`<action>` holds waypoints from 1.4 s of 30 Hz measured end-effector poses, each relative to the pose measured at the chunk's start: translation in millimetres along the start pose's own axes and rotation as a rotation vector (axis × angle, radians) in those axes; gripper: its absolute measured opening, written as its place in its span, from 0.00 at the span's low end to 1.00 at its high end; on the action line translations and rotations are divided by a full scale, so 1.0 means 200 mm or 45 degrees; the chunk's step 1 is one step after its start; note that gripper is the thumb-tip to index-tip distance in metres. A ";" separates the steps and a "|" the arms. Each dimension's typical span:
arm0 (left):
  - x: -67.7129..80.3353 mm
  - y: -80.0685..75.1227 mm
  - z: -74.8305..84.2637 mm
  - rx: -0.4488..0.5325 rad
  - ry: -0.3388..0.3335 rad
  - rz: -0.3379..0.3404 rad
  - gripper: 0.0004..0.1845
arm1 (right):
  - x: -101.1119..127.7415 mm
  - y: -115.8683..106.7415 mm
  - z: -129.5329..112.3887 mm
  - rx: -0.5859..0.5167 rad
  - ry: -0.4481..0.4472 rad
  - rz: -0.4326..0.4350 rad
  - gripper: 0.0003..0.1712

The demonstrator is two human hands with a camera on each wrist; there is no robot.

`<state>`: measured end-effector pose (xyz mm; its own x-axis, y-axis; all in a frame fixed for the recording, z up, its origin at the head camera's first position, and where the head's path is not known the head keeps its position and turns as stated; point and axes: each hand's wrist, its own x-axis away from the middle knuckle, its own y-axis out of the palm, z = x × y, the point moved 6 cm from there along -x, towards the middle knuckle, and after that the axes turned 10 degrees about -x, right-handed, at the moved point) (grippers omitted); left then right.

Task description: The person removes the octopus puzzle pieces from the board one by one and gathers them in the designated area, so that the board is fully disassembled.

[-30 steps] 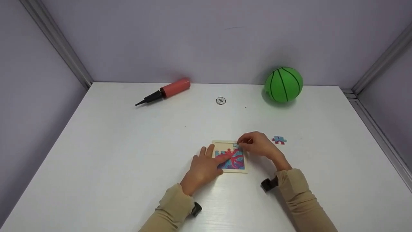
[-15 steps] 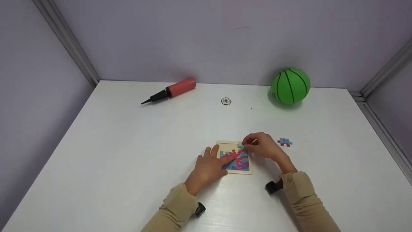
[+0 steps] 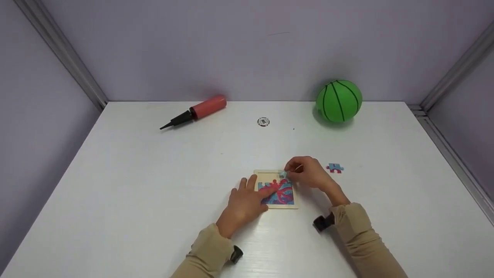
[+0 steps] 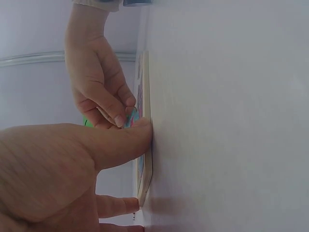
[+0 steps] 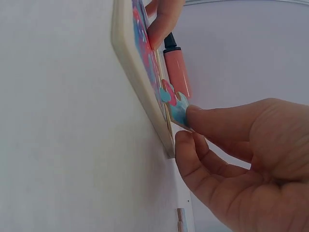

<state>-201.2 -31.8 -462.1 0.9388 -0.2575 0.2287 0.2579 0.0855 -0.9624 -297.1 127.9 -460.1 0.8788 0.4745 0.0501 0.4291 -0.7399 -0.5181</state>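
A small puzzle piece (image 3: 284,174) is being fitted into the far right corner of the puzzle board (image 3: 276,190), which lies flat on the white surface (image 3: 154,185) near the person. The piece is pinched between thumb and forefinger of the right hand (image 3: 308,173), with the other fingers curled loosely beneath; in the right wrist view it is held tilted at the board's corner and seems not yet seated, though the angle makes this hard to judge. The board is steadied by the left hand (image 3: 245,201), whose fingers lie straight and spread, one fingertip pressed onto the printed picture and the thumb against the board's edge.

The step in hand is judged to be the seating of this corner piece. What is called for next is that the piece be lowered flat, its tabs lined up with its neighbours and pressed in while the board is kept from sliding. A loose puzzle piece (image 3: 334,168) is left on the surface just right of the right hand. A pump (image 3: 195,111) and a green ball (image 3: 339,101) lie well apart at the far edge.

Compared with half a second ago, little is changed: the same pinch and the same bracing are kept, and the piece is only slightly adjusted at the corner
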 end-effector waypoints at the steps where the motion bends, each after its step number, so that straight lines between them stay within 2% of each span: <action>1: 0.00 0.00 0.00 0.002 0.000 0.003 0.29 | 0.00 0.00 0.00 -0.007 0.002 0.003 0.05; 7: 0.00 0.00 0.00 -0.020 0.014 0.025 0.28 | 0.00 0.01 0.00 -0.033 -0.002 0.019 0.04; 18: -0.01 0.01 0.01 0.006 0.008 -0.007 0.30 | 0.00 0.01 0.00 -0.052 0.014 -0.015 0.06; 26: -0.01 0.01 0.00 -0.007 0.011 -0.003 0.29 | 0.00 0.02 0.00 -0.153 -0.002 -0.056 0.07; 30: 0.00 0.01 0.00 0.016 0.012 0.003 0.29 | 0.00 0.00 0.01 -0.216 0.012 -0.045 0.07; 37: -0.01 -0.02 0.02 -0.030 0.045 0.026 0.29 | 0.01 -0.04 -0.01 -0.305 -0.032 0.021 0.07; 42: 0.01 -0.01 0.00 0.028 0.019 0.012 0.30 | 0.00 -0.04 -0.02 -0.314 -0.025 0.016 0.07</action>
<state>-199.7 -32.6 -459.0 0.9379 -0.2705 0.2170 0.2539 0.1095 -0.9610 -300.1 130.9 -453.1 0.8810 0.4723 0.0269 0.4585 -0.8386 -0.2940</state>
